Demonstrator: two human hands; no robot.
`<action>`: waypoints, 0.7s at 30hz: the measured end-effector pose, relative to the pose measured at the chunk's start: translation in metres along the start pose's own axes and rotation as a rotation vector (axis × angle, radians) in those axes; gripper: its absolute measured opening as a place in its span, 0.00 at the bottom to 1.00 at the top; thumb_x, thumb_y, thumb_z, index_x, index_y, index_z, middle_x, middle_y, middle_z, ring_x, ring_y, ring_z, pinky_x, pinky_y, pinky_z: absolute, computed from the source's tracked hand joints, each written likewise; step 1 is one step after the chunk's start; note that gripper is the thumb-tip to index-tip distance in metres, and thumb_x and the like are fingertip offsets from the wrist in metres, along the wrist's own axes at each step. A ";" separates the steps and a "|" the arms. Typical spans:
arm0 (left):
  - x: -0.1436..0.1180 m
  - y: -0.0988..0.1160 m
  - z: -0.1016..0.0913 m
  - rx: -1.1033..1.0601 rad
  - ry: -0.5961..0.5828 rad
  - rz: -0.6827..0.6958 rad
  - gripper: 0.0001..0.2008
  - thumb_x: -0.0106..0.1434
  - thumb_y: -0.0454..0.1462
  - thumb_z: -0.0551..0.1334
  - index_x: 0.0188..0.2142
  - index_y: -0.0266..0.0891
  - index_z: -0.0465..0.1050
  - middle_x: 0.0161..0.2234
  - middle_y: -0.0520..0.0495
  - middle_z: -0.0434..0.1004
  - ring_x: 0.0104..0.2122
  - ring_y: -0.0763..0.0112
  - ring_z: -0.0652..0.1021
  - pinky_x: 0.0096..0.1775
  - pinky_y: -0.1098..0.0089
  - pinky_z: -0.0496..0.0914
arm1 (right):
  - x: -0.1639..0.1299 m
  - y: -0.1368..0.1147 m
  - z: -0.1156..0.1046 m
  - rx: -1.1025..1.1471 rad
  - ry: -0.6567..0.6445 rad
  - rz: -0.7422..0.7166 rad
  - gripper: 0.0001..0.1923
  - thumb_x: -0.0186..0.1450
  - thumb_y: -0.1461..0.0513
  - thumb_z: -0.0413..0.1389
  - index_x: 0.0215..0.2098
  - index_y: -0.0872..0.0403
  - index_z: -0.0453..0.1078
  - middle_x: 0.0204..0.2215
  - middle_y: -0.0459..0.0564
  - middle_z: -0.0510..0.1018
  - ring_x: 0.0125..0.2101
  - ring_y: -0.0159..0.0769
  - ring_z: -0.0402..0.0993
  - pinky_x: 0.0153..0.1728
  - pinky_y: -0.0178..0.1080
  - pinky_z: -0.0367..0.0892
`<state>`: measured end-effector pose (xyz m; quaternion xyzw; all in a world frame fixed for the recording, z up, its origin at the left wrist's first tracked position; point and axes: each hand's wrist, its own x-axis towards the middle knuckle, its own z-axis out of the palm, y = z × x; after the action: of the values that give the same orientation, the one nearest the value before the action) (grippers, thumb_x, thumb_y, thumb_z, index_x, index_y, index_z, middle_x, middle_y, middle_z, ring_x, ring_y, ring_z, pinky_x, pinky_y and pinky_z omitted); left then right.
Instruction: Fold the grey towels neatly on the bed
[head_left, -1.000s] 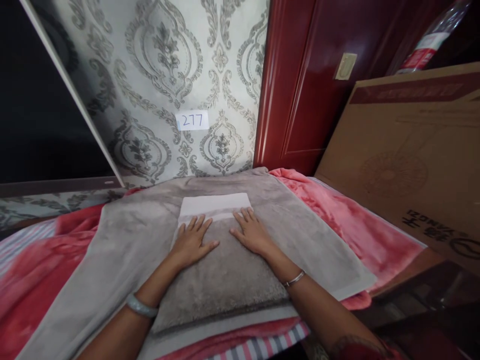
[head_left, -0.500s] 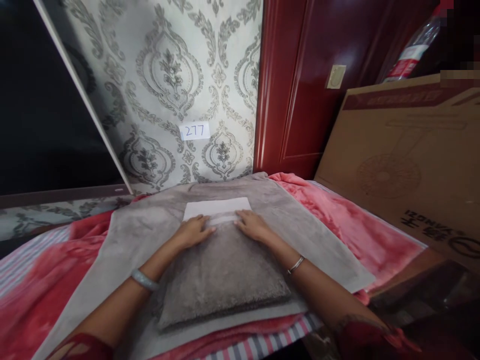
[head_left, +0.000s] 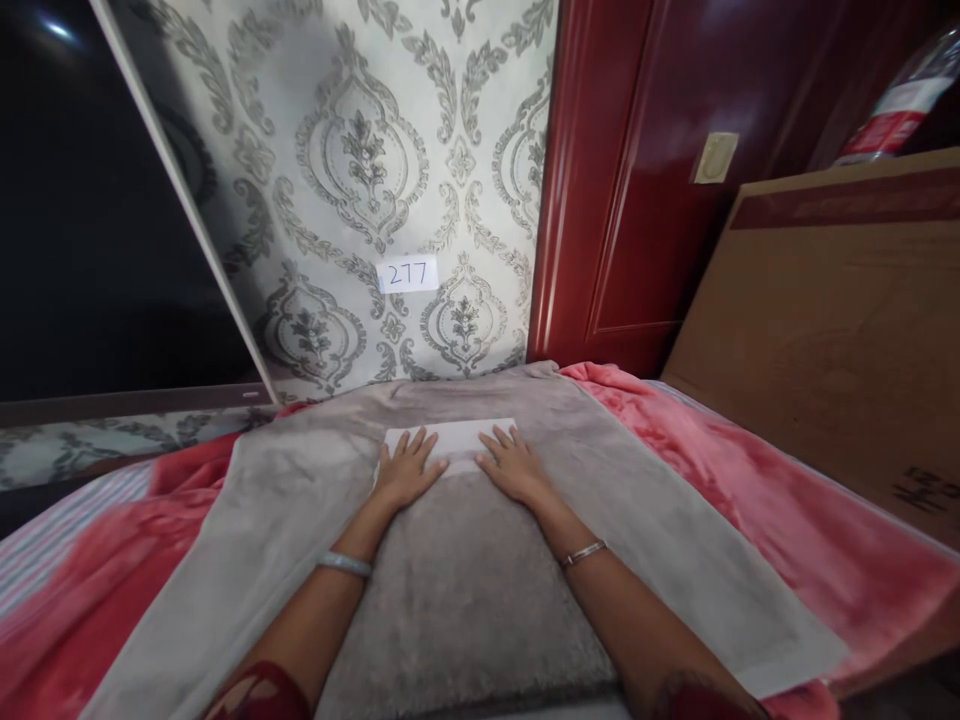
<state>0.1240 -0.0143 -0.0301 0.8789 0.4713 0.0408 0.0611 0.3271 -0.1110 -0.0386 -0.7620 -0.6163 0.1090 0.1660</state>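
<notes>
Smoothing looks underway: left hand (head_left: 405,468) and right hand (head_left: 516,466) lie flat, fingers spread, on the folded grey blanket's (head_left: 465,590) far edge, mid-bed.

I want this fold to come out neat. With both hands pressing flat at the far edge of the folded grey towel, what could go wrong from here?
1. The left hand and right hand press only the far edge of the fold; its near part lies free and might slip askew.
2. The grey towel lies on a soft pink blanket, which may bunch under pressure.
3. The white strip past the fingers may crease.
</notes>
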 end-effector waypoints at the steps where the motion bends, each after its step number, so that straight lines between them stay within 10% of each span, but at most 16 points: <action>1: 0.000 0.000 0.000 0.002 0.011 0.002 0.35 0.68 0.55 0.47 0.70 0.46 0.50 0.72 0.46 0.43 0.71 0.50 0.47 0.66 0.39 0.42 | 0.001 0.001 0.001 0.005 0.001 0.000 0.30 0.73 0.47 0.43 0.71 0.44 0.54 0.72 0.48 0.47 0.71 0.52 0.34 0.66 0.55 0.44; 7: -0.002 -0.006 0.001 -0.122 0.114 -0.039 0.31 0.69 0.49 0.51 0.67 0.38 0.59 0.70 0.36 0.51 0.70 0.51 0.51 0.67 0.43 0.44 | 0.010 0.017 0.009 0.146 0.118 0.017 0.29 0.71 0.52 0.48 0.68 0.53 0.61 0.70 0.54 0.53 0.70 0.49 0.43 0.66 0.50 0.47; 13: 0.007 -0.041 -0.007 -0.881 0.349 -0.270 0.22 0.52 0.38 0.68 0.47 0.34 0.77 0.64 0.33 0.65 0.67 0.46 0.59 0.67 0.54 0.52 | 0.020 0.044 0.015 0.552 0.319 0.070 0.33 0.63 0.59 0.53 0.66 0.60 0.60 0.64 0.62 0.66 0.63 0.44 0.62 0.64 0.47 0.57; 17: 0.008 -0.068 -0.015 -1.115 0.343 -0.370 0.19 0.57 0.40 0.64 0.47 0.34 0.75 0.44 0.36 0.82 0.48 0.57 0.80 0.49 0.63 0.73 | 0.024 0.057 0.015 0.891 0.331 0.135 0.35 0.61 0.59 0.55 0.66 0.58 0.61 0.61 0.60 0.69 0.60 0.46 0.67 0.61 0.49 0.61; 21: 0.002 -0.078 -0.017 -1.357 0.224 -0.403 0.16 0.53 0.39 0.70 0.39 0.33 0.75 0.25 0.45 0.80 0.24 0.69 0.78 0.27 0.73 0.71 | 0.023 0.068 0.012 1.215 0.228 0.182 0.37 0.60 0.57 0.59 0.66 0.55 0.60 0.53 0.56 0.77 0.53 0.45 0.75 0.59 0.50 0.65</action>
<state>0.0582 0.0310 -0.0242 0.5334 0.4986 0.4030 0.5518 0.3886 -0.0998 -0.0753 -0.5876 -0.3554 0.3719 0.6246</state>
